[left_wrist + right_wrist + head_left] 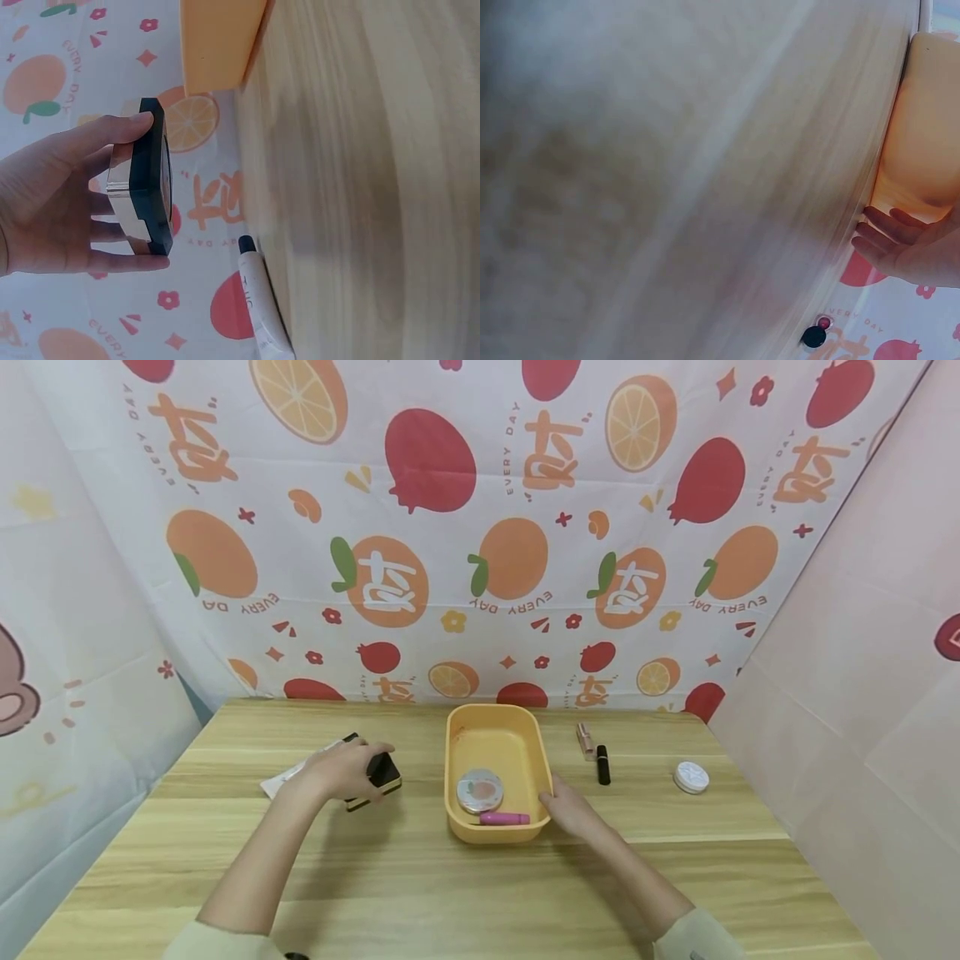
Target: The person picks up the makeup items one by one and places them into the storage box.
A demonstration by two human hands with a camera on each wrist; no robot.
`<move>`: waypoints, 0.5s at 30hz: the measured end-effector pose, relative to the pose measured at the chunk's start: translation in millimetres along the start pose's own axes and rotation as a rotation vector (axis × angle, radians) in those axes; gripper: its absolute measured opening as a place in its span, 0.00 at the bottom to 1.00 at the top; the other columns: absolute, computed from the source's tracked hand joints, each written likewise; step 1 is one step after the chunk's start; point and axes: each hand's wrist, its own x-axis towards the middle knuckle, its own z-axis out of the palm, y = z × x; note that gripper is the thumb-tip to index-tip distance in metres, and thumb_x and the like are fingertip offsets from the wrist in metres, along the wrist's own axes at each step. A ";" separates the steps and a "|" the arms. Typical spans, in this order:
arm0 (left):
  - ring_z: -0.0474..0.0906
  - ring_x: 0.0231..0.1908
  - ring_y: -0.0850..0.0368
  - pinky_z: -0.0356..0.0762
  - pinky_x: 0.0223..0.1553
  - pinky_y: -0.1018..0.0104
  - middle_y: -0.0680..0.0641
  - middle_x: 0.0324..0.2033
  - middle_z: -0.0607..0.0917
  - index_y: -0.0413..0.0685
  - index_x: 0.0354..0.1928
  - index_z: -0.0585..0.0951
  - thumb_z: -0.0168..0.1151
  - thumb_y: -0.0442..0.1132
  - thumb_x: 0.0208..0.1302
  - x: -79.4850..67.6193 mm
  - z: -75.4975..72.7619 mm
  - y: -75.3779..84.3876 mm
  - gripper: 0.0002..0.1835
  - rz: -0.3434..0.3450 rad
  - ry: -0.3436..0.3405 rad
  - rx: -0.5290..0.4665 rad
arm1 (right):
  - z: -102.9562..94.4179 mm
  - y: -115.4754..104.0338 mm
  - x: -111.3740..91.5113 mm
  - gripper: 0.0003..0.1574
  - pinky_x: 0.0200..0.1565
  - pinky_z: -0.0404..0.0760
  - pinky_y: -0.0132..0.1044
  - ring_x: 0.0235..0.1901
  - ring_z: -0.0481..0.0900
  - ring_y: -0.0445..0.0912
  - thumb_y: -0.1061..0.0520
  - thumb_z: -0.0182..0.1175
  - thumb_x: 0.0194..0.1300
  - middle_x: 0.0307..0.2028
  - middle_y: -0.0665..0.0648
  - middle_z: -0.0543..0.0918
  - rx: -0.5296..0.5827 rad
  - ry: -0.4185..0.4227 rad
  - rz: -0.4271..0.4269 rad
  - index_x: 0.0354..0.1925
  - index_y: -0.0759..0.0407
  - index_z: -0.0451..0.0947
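My left hand (337, 774) grips a black cosmetic case with gold sides (384, 771), left of the yellow bin (498, 739). In the left wrist view the thumb presses one edge of the case and the fingers the other, and it is held up off the table. My right hand (572, 810) holds the bin's near right rim, thumb over the edge and fingers along the outer wall. Inside the bin's near end lie a round compact (480, 791) with a patterned lid and a pink tube (505, 818).
A white tube with a black cap (262, 307) lies behind my left hand. Right of the bin are a pinkish lipstick-like tube (585, 740) and a black one (603, 766). Farther right sits a round white case (691, 777). A fruit-print cloth (510, 643) hangs along the table's back edge.
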 end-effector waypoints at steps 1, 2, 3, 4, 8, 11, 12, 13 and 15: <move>0.70 0.47 0.38 0.73 0.37 0.45 0.35 0.51 0.72 0.47 0.60 0.71 0.72 0.47 0.43 1.1 -0.6 1.1 0.39 0.003 0.002 0.001 | -0.1 0.1 -0.3 0.29 0.50 0.69 0.55 0.44 0.75 0.55 0.59 0.43 0.67 0.41 0.61 0.78 -0.002 -0.001 0.001 0.62 0.73 0.58; 0.70 0.46 0.39 0.73 0.37 0.45 0.35 0.51 0.72 0.47 0.60 0.71 0.72 0.47 0.43 2.1 -1.5 2.4 0.39 0.008 0.006 0.002 | 0.1 0.4 -0.3 0.29 0.50 0.69 0.55 0.44 0.75 0.55 0.59 0.43 0.67 0.41 0.61 0.78 -0.003 -0.001 0.000 0.62 0.73 0.58; 0.70 0.46 0.39 0.73 0.37 0.46 0.35 0.51 0.72 0.47 0.60 0.71 0.73 0.47 0.43 3.2 -2.6 3.7 0.39 0.011 0.010 0.003 | 0.3 0.7 -0.3 0.29 0.50 0.69 0.55 0.44 0.75 0.56 0.59 0.43 0.67 0.42 0.61 0.78 -0.002 -0.001 0.001 0.62 0.73 0.58; 0.70 0.46 0.40 0.73 0.37 0.46 0.36 0.50 0.72 0.47 0.60 0.71 0.73 0.47 0.43 4.3 -3.7 5.2 0.39 0.010 0.010 0.001 | 0.3 0.8 -0.3 0.29 0.50 0.69 0.56 0.44 0.75 0.56 0.59 0.43 0.67 0.42 0.62 0.78 0.000 -0.002 -0.003 0.62 0.73 0.58; 0.70 0.45 0.41 0.73 0.37 0.47 0.36 0.51 0.72 0.47 0.60 0.71 0.72 0.46 0.44 8.5 -8.8 11.5 0.38 0.017 0.013 0.001 | 0.3 1.0 -0.1 0.29 0.49 0.69 0.55 0.43 0.76 0.55 0.60 0.44 0.66 0.41 0.61 0.78 0.008 -0.001 -0.004 0.62 0.74 0.58; 0.71 0.45 0.42 0.72 0.39 0.47 0.36 0.51 0.73 0.47 0.60 0.71 0.72 0.46 0.45 10.9 -11.3 15.0 0.38 0.024 0.014 0.006 | 0.1 0.9 0.1 0.29 0.49 0.69 0.56 0.43 0.76 0.55 0.60 0.44 0.66 0.41 0.61 0.78 0.006 -0.004 -0.003 0.62 0.74 0.58; 0.71 0.45 0.43 0.72 0.39 0.47 0.36 0.51 0.73 0.47 0.60 0.71 0.72 0.46 0.44 11.4 -12.0 16.3 0.38 0.027 0.014 0.007 | 0.0 0.7 0.1 0.29 0.49 0.69 0.56 0.43 0.76 0.55 0.60 0.44 0.66 0.41 0.61 0.78 0.004 -0.005 -0.004 0.61 0.74 0.58; 0.71 0.45 0.43 0.72 0.40 0.46 0.36 0.51 0.73 0.47 0.60 0.71 0.72 0.46 0.45 12.0 -12.4 17.1 0.38 0.030 0.014 0.010 | 0.0 0.6 0.2 0.29 0.49 0.69 0.56 0.43 0.76 0.55 0.60 0.44 0.66 0.41 0.61 0.78 0.003 -0.005 -0.006 0.61 0.74 0.58; 0.71 0.46 0.43 0.72 0.40 0.46 0.37 0.51 0.73 0.48 0.60 0.71 0.72 0.46 0.45 13.3 -12.6 18.5 0.38 0.033 0.013 0.008 | 0.3 0.2 0.2 0.29 0.50 0.69 0.56 0.44 0.75 0.56 0.60 0.44 0.66 0.42 0.62 0.78 -0.001 -0.005 -0.005 0.61 0.74 0.58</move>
